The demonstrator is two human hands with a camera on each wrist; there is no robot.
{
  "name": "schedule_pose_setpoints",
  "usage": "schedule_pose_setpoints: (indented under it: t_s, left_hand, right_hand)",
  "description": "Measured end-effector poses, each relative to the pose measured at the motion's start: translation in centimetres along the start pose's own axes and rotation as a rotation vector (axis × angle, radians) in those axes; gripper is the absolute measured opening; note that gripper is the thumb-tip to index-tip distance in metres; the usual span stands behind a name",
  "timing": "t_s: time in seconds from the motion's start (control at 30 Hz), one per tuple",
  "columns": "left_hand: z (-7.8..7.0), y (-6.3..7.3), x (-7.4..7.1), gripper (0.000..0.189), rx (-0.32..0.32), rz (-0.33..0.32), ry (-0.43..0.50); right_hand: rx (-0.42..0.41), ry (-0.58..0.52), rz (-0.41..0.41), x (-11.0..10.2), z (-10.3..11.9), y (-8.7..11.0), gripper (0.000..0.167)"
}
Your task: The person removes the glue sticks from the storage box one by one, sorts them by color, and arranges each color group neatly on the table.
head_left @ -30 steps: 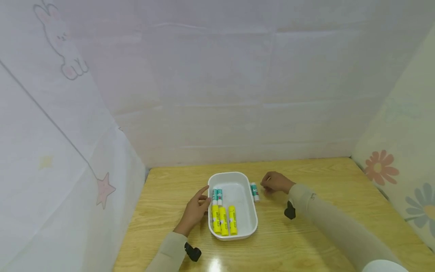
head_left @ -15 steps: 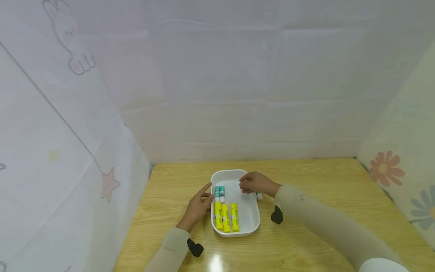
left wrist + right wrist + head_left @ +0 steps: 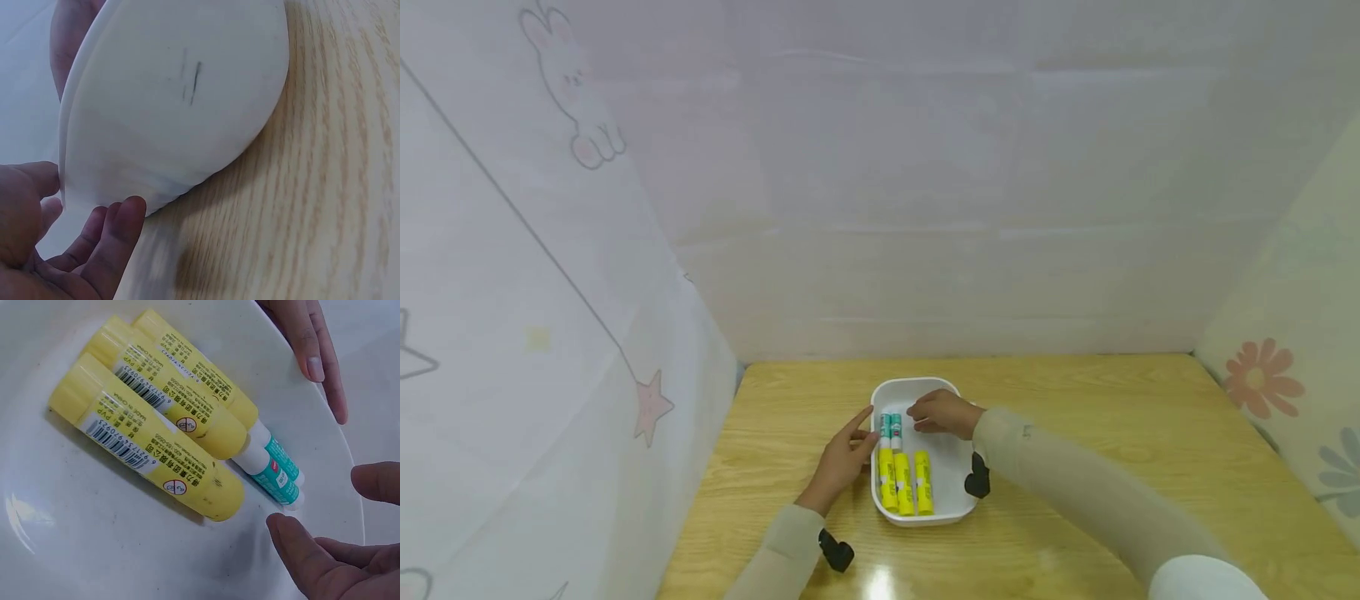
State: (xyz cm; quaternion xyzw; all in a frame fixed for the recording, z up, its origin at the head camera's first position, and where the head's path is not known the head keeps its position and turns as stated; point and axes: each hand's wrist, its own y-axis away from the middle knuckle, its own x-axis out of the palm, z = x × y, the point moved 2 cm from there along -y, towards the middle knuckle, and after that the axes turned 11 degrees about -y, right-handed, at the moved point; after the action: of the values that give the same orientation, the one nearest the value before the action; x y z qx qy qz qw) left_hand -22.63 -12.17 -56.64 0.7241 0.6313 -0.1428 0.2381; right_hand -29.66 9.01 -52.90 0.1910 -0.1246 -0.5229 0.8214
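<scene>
A white oval-cornered tray (image 3: 917, 522) sits on the table. Three yellow glue sticks (image 3: 150, 437) lie side by side in its near left part. Beyond them, against the left wall, are two smaller teal-and-white sticks (image 3: 278, 478). My right hand (image 3: 947, 413) reaches over the right rim into the far part, fingers slightly bent and apart from the thumb. Nothing shows between them in the right wrist view, where the fingertips (image 3: 281, 528) are close to the teal sticks. My left hand (image 3: 842, 458) touches the tray's left side with spread fingers, seen against the outer wall in the left wrist view.
The wooden table (image 3: 1075, 400) extends on both sides of the tray. Behind it hangs a pale cloth wall (image 3: 880, 250), with printed cloth on the left and right. A tiny white bit shows at the tray's right rim, mostly behind the right arm.
My right hand has moved left, from beside the teal-and-white stick outside the tray to inside it. That stick is now largely hidden by the arm. The left hand stays at the tray.
</scene>
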Motion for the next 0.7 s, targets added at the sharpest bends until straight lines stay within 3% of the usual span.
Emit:
schedule_pose_setpoints:
  t_s: [0.27,0.53,0.7]
  left_hand:
    - [0.2,-0.1,0.0,0.052,0.0,0.003,0.001]
    - [0.6,0.0,0.2,0.052,0.024,-0.002,-0.002]
    - [0.4,-0.2,0.2,0.051,0.051,-0.008,0.009]
  right_hand:
    - [-0.005,0.254,-0.097,0.9,-0.3,-0.7,0.031]
    - [0.009,0.251,-0.119,1.0,-1.5,-2.2,0.027]
    - [0.011,0.23,-0.154,1.7,-1.3,-2.1,0.026]
